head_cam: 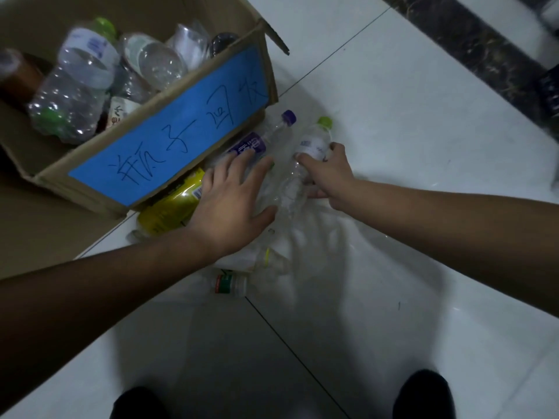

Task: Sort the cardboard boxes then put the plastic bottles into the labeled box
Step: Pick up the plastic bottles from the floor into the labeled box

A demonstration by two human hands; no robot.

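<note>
Fingers of the right hand [325, 173] wrap a clear bottle with a green cap [305, 164], lying on the white tiled floor [393, 122]. Spread wide, the left hand [233, 204] rests flat over a purple-capped bottle [260, 140] just beside it, with a yellow-labelled bottle [169, 207] at its wrist. Both bottles lie against the cardboard box [90, 189] bearing a blue handwritten label [169, 131], already holding several plastic bottles [78, 86].
</note>
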